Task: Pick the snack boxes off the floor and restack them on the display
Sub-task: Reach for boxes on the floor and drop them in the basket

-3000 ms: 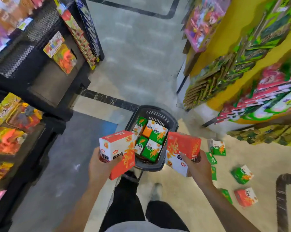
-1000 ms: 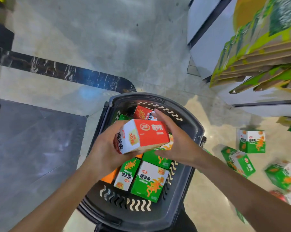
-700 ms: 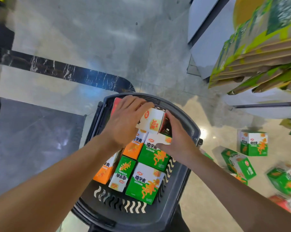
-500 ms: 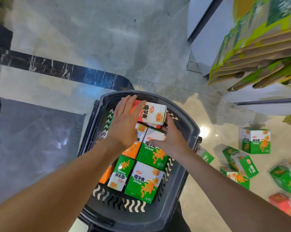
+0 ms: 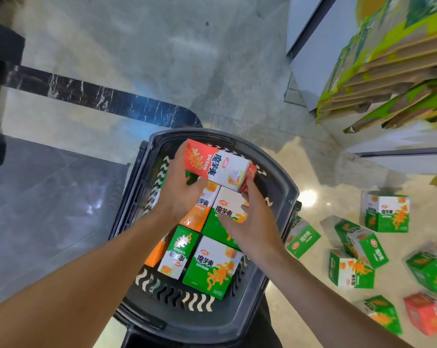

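So the red-and-white snack box (image 5: pixel 216 165) has orange squiggles and dark lettering. It lies flat at the far end of the dark basket (image 5: pixel 275 172), on top of green and orange boxes, long axis running left-right, slightly tilted. Left hand (image 5: pixel 179 194) grips its left end; right hand (image 5: pixel 252 219) pinches its right corner. Glossy marble floor (image 5: pixel 137 46), green boxes (image 5: pixel 358 252) scattered to the right, below the display (image 5: pixel 388 71).

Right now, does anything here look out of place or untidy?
Yes. Several snack boxes lie scattered and tilted on the floor right of the basket, not on the display.
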Demonstrator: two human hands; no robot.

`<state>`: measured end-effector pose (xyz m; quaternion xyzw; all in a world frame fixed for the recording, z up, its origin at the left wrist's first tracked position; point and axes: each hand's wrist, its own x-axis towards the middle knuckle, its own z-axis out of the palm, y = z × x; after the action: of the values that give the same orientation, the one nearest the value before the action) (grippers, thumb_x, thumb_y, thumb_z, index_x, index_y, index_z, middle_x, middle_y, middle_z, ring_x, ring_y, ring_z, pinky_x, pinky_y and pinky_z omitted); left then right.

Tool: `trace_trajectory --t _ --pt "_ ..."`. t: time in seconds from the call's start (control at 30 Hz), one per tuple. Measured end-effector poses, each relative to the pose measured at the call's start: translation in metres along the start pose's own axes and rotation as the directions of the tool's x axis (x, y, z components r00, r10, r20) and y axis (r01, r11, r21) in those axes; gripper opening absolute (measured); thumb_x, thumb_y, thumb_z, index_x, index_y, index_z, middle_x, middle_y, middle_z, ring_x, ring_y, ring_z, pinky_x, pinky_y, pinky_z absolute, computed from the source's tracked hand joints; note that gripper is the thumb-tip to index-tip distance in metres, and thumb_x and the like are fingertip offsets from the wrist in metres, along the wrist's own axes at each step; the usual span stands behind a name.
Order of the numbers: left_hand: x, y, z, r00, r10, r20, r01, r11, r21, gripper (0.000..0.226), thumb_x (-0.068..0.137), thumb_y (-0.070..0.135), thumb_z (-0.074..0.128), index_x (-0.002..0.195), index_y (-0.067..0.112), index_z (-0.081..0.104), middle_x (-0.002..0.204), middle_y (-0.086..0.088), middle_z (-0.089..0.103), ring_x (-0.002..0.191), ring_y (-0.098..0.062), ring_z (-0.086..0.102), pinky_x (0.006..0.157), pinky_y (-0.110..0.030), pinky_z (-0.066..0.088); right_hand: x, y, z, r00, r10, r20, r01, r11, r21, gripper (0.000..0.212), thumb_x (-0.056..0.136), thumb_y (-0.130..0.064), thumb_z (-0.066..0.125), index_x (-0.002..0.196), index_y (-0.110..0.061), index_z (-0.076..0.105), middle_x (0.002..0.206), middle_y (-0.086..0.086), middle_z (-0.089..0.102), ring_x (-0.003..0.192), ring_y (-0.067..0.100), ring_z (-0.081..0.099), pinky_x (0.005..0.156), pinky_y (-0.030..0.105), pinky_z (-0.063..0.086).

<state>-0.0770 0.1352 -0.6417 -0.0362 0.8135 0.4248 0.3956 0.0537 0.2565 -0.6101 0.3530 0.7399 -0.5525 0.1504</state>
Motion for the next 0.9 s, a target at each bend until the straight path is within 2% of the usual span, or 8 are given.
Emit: trace_trajectory --t 0.1,0.23,0.33,0.43,0.5,0.63,0.83,0.9 --pt "0.005 0.001 -0.001 0.985 -0.098 0.139 0.08 0.988 0.135 0.085 0.083 0.021 0.069 0.153 0.044 0.025 0.15 0.004 0.033 0.137 -0.015 0.036 0.112 -0.033 0.028 -0.01 -0.006 0.003 0.995 -0.051 0.087 0.056 0.997 -0.061 0.085 0.089 -0.027 0.072 0.153 -0.049 0.021 0.163 -0.019 0.02 0.147 -0.001 0.024 0.117 0.037 0.037" --pt "0.011 0.004 0.001 0.99 -0.142 0.006 0.137 0.965 0.224 0.08 0.095 0.012 0.059 0.158 0.033 0.015 0.166 0.0 -0.001 0.152 -0.025 0.012 0.117 -0.038 0.022 -0.001 -0.007 0.007 0.989 -0.065 0.129 0.07 0.997 -0.03 0.089 0.088 -0.022 0.075 0.157 -0.039 0.021 0.164 -0.021 0.013 0.149 -0.005 0.013 0.119 0.027 0.028" --pt "0.007 0.008 -0.002 0.992 -0.121 -0.033 0.125 0.968 0.216 0.069 0.096 0.01 0.056 0.155 0.028 0.026 0.164 0.001 0.011 0.147 -0.025 0.026 0.113 -0.038 0.032 0.01 0.001 0.004 0.978 -0.058 0.203 0.064 0.998 -0.023 0.084 0.086 -0.016 0.078 0.154 -0.036 0.032 0.164 -0.023 0.011 0.146 -0.007 0.016 0.104 0.006 0.028" --pt "-0.004 0.014 -0.007 0.999 -0.048 -0.017 0.05 0.976 0.212 0.061 0.096 0.005 0.055 0.151 0.023 0.037 0.141 0.006 0.042 0.128 -0.016 0.044 0.098 -0.029 0.04 0.018 0.012 -0.008 0.974 -0.046 0.222 0.042 0.999 0.022 0.069 0.085 -0.013 0.078 0.145 -0.032 0.048 0.16 -0.019 0.025 0.145 0.0 0.027 0.115 0.025 0.032" --pt "-0.017 0.017 -0.015 0.999 -0.04 0.017 0.034 0.968 0.249 0.059 0.097 0.006 0.055 0.151 0.022 0.037 0.132 0.011 0.045 0.121 -0.01 0.043 0.095 -0.026 0.035 0.018 0.017 -0.021 0.977 0.013 0.211 -0.009 1.0 -0.02 0.061 0.088 -0.016 0.076 0.141 -0.033 0.052 0.153 -0.012 0.042 0.14 0.006 0.038 0.117 0.038 0.035" --pt "-0.067 0.04 -0.043 0.984 0.13 0.12 -0.166 0.915 0.368 0.052 0.093 0.002 0.057 0.142 0.016 0.048 0.139 -0.003 0.05 0.128 -0.015 0.043 0.108 -0.035 0.033 -0.008 0.004 -0.052 0.972 0.131 0.194 -0.079 0.964 -0.254 0.058 0.092 -0.024 0.07 0.145 -0.029 0.048 0.145 -0.004 0.053 0.124 0.018 0.057 0.096 0.035 0.05" --pt "-0.153 0.075 -0.106 0.922 0.259 0.289 -0.388 0.627 0.676 0.06 0.093 0.021 0.062 0.149 0.017 0.041 0.154 -0.006 0.041 0.143 -0.027 0.033 0.118 -0.042 0.025 -0.099 -0.072 -0.087 0.97 0.165 0.181 -0.074 0.902 -0.425 0.051 0.092 -0.031 0.067 0.142 -0.027 0.053 0.135 0.001 0.062 0.099 0.02 0.068 0.077 0.034 0.054" --pt "-0.185 0.084 -0.129 0.901 0.281 0.332 -0.433 0.515 0.74 0.063 0.094 0.029 0.06 0.152 0.02 0.037 0.159 -0.004 0.034 0.147 -0.026 0.026 0.122 -0.043 0.017 -0.144 -0.103 -0.09 0.983 0.143 0.114 -0.08 0.897 -0.434 0.048 0.092 -0.026 0.067 0.139 -0.024 0.056 0.13 0.007 0.065 0.102 0.024 0.067 0.083 0.033 0.051"
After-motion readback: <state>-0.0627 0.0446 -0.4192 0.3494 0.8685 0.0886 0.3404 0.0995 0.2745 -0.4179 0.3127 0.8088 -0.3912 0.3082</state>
